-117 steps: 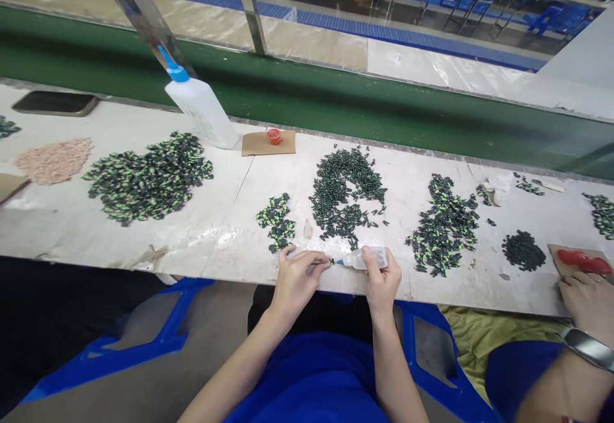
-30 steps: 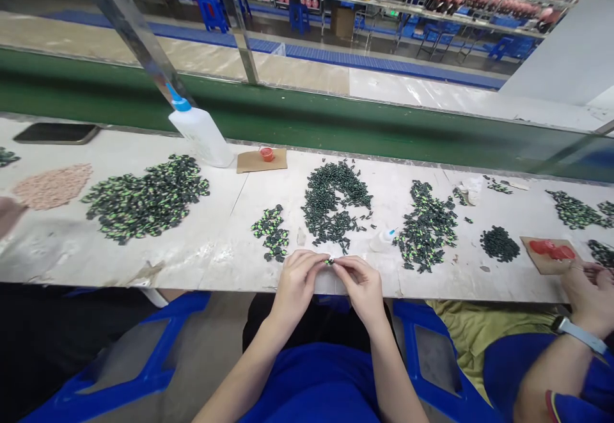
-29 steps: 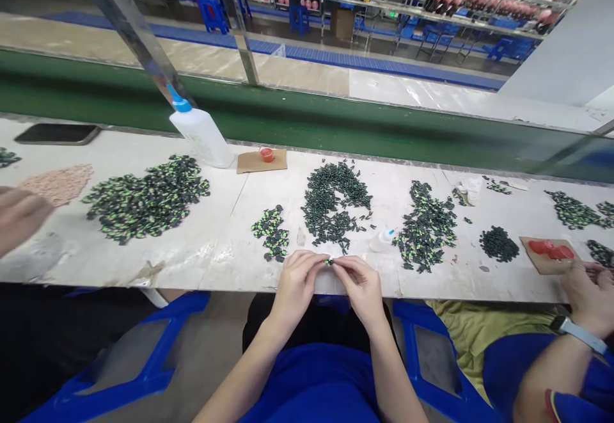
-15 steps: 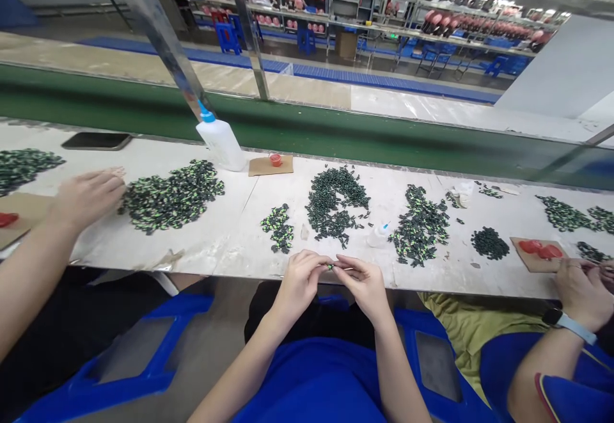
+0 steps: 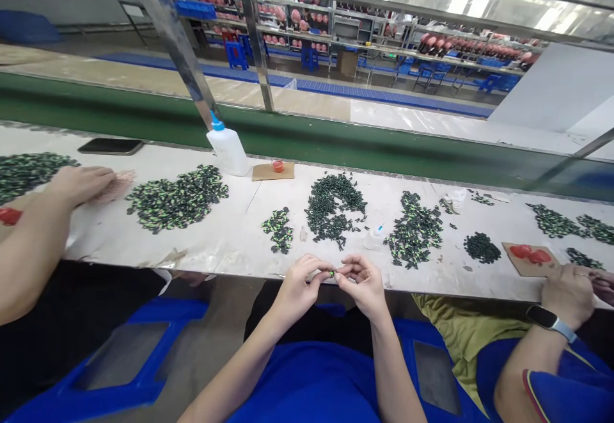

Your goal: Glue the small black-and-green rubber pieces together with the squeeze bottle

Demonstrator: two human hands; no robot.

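Observation:
My left hand (image 5: 300, 281) and my right hand (image 5: 363, 281) meet at the near edge of the white table (image 5: 230, 244), fingertips pinched together on one tiny green and dark piece (image 5: 331, 273). Just beyond them lie a small heap of green-marked pieces (image 5: 279, 229), a larger heap of dark pieces (image 5: 334, 206) and another green-marked heap (image 5: 413, 231). A small clear glue bottle (image 5: 373, 237) with a blue tip lies on the table between the heaps, apart from my hands.
A big white bottle (image 5: 228, 148) and a red cap on cardboard (image 5: 277, 167) stand at the back. A co-worker's hand (image 5: 79, 182) rests at the left by a large heap (image 5: 176, 196). Another person's hand with a watch (image 5: 566, 295) is at the right. A phone (image 5: 111, 146) lies far left.
My right hand has put down the small glue bottle, which now lies by the heaps, and joined my left hand on the piece. A co-worker's hand has come in from the left.

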